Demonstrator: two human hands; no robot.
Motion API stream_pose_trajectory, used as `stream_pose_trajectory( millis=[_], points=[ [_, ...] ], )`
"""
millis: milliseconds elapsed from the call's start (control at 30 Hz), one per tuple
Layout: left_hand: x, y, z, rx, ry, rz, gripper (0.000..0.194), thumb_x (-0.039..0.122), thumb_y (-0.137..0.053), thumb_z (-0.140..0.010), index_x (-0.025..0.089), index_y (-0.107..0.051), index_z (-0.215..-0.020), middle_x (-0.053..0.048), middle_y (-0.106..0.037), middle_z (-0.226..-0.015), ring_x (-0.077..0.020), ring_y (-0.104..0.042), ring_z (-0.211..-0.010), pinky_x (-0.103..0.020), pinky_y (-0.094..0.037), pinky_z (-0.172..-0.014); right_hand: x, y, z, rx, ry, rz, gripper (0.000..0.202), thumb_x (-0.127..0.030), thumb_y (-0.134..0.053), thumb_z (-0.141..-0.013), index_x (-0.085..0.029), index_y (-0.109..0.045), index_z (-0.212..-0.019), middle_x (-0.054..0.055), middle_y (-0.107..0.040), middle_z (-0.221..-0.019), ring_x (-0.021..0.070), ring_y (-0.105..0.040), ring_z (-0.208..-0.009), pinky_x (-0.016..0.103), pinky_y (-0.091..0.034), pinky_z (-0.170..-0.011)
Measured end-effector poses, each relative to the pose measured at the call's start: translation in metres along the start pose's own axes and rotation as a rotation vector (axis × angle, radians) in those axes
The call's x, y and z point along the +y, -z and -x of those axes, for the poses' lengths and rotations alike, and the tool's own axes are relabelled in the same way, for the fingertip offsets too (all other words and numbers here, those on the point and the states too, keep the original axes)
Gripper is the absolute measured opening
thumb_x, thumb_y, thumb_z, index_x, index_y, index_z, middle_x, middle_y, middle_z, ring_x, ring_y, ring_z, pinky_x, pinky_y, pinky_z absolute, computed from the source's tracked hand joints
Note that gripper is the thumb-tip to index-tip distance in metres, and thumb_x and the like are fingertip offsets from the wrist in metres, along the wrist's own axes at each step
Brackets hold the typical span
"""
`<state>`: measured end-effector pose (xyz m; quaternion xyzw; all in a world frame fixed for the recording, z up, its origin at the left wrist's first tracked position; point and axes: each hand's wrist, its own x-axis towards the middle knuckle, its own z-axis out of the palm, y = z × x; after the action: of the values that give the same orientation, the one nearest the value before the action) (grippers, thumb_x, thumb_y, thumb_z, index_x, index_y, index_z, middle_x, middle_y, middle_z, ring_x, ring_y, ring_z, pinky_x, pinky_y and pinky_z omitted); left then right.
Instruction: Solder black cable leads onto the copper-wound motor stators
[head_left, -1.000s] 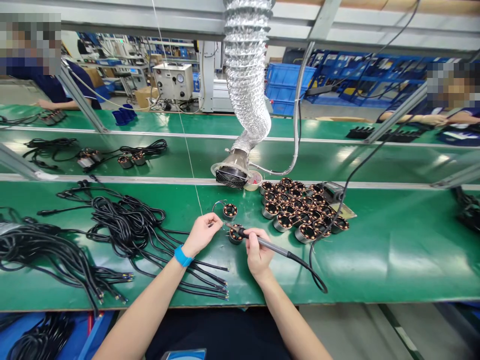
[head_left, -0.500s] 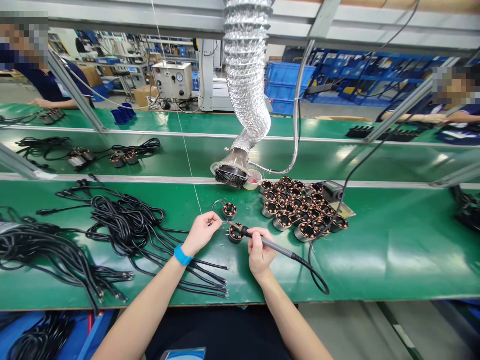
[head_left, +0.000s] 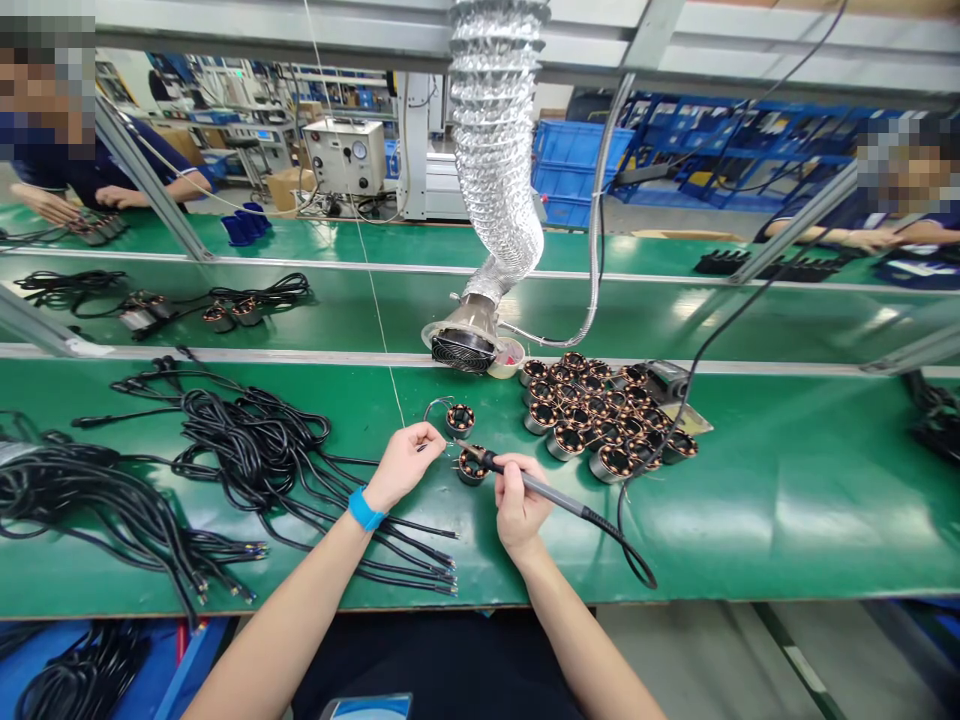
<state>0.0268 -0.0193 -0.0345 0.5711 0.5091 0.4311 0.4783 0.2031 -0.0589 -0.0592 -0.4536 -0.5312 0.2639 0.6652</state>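
My right hand (head_left: 523, 503) is closed round the handle of a soldering iron (head_left: 536, 485), whose tip points left over two copper-wound motor stators. The nearer stator (head_left: 472, 466) sits just below the tip; the farther stator (head_left: 460, 421) stands behind it with thin leads at its left. My left hand (head_left: 411, 458) pinches thin solder wire (head_left: 381, 325) that runs down from above. Fine wire ends show between its fingertips and the iron's tip; exactly what they join is too small to tell. Black cables (head_left: 409, 555) with stripped ends lie below my left wrist.
Many stators (head_left: 592, 410) cluster on the right beside a soldering iron stand (head_left: 667, 385). Black cable bundles (head_left: 247, 440) cover the left. A fume extractor (head_left: 463, 345) hangs ahead near a small round dish (head_left: 507, 358). Co-workers sit across the bench, behind metal posts.
My hands and the iron stay almost still. On the middle strip, the stators and cables have shifted slightly left. The co-worker at far left now has both hands visible near some stators.
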Motion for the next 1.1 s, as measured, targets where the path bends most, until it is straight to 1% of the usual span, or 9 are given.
stream_pose_trajectory(
  millis=[167, 300, 400, 500, 633, 767, 900, 1000, 1100],
  points=[
    [0.000, 0.000, 0.001, -0.007, 0.005, 0.004, 0.020, 0.033, -0.061, -0.082, 0.015, -0.061, -0.073, 0.003, -0.050, -0.063, -0.0104, -0.041, -0.059, -0.023, -0.031, -0.057, 0.002, -0.001, 0.000, -0.027, -0.018, 0.038, 0.022, -0.033, -0.049, -0.096, -0.019, -0.065, -0.095, -0.003, -0.056, -0.064, 0.0101, -0.053, -0.050, 0.024, -0.045, -0.052],
    [0.001, 0.000, 0.001, -0.021, -0.001, 0.006, 0.021, 0.034, -0.061, -0.082, 0.015, -0.062, -0.073, 0.003, -0.052, -0.064, -0.0108, -0.043, -0.060, -0.023, -0.032, -0.058, -0.003, -0.004, -0.004, -0.104, 0.005, 0.082, 0.019, -0.028, -0.048, -0.097, -0.020, -0.064, -0.105, -0.004, -0.056, -0.063, 0.0103, -0.054, -0.050, 0.027, -0.050, -0.059],
    [0.005, 0.001, 0.004, -0.050, -0.007, 0.002, 0.022, 0.035, -0.061, -0.083, 0.015, -0.062, -0.074, 0.002, -0.054, -0.065, -0.0116, -0.046, -0.062, -0.023, -0.035, -0.060, -0.009, -0.009, -0.011, -0.171, 0.100, 0.149, 0.020, -0.023, -0.051, -0.095, -0.023, -0.064, -0.110, 0.001, -0.064, -0.078, 0.0144, -0.063, -0.069, 0.031, -0.054, -0.072],
    [0.009, 0.002, 0.008, -0.087, -0.017, -0.003, 0.022, 0.035, -0.060, -0.084, 0.015, -0.062, -0.075, 0.001, -0.057, -0.067, -0.0125, -0.049, -0.064, -0.023, -0.038, -0.062, -0.011, -0.015, -0.017, -0.223, 0.207, 0.190, 0.026, -0.019, -0.057, -0.092, -0.024, -0.063, -0.117, 0.005, -0.065, -0.097, 0.0176, -0.064, -0.090, 0.035, -0.055, -0.084],
    [0.013, 0.002, 0.012, -0.108, -0.046, -0.030, 0.021, 0.033, -0.059, -0.086, 0.014, -0.062, -0.076, -0.001, -0.061, -0.072, -0.0139, -0.053, -0.068, -0.024, -0.041, -0.065, -0.008, -0.021, -0.020, -0.315, 0.253, 0.203, 0.040, -0.015, -0.060, -0.091, -0.028, -0.056, -0.129, 0.006, -0.062, -0.106, 0.0175, -0.063, -0.100, 0.036, -0.053, -0.094],
    [0.014, 0.002, 0.014, -0.112, -0.080, -0.072, 0.022, 0.034, -0.057, -0.088, 0.015, -0.063, -0.078, -0.002, -0.062, -0.073, -0.0143, -0.054, -0.069, -0.024, -0.042, -0.066, -0.006, -0.023, -0.018, -0.338, 0.295, 0.217, 0.040, -0.012, -0.055, -0.093, -0.030, -0.056, -0.129, 0.005, -0.060, -0.107, 0.0157, -0.064, -0.099, 0.035, -0.053, -0.094],
    [0.015, 0.004, 0.014, -0.128, -0.085, -0.090, 0.024, 0.036, -0.057, -0.088, 0.014, -0.065, -0.081, -0.003, -0.064, -0.075, -0.0148, -0.055, -0.070, -0.024, -0.042, -0.065, -0.006, -0.023, -0.017, -0.324, 0.327, 0.247, 0.038, -0.010, -0.053, -0.093, -0.028, -0.057, -0.126, 0.005, -0.058, -0.105, 0.0160, -0.063, -0.100, 0.033, -0.054, -0.092],
    [0.019, 0.006, 0.013, -0.143, -0.044, -0.063, 0.026, 0.039, -0.059, -0.087, 0.014, -0.065, -0.081, -0.002, -0.062, -0.071, -0.0138, -0.052, -0.065, -0.024, -0.040, -0.061, -0.008, -0.022, -0.017, -0.296, 0.331, 0.255, 0.037, -0.010, -0.053, -0.093, -0.027, -0.057, -0.126, 0.006, -0.058, -0.105, 0.0166, -0.063, -0.099, 0.034, -0.055, -0.090],
    [0.022, 0.007, 0.013, -0.174, 0.032, -0.007, 0.030, 0.044, -0.061, -0.085, 0.014, -0.064, -0.081, 0.001, -0.056, -0.065, -0.0100, -0.044, -0.054, -0.022, -0.035, -0.052, -0.008, -0.021, -0.015, -0.283, 0.327, 0.245, 0.037, -0.010, -0.054, -0.093, -0.027, -0.057, -0.125, 0.006, -0.058, -0.104, 0.0157, -0.063, -0.094, 0.033, -0.055, -0.088]
  ],
)
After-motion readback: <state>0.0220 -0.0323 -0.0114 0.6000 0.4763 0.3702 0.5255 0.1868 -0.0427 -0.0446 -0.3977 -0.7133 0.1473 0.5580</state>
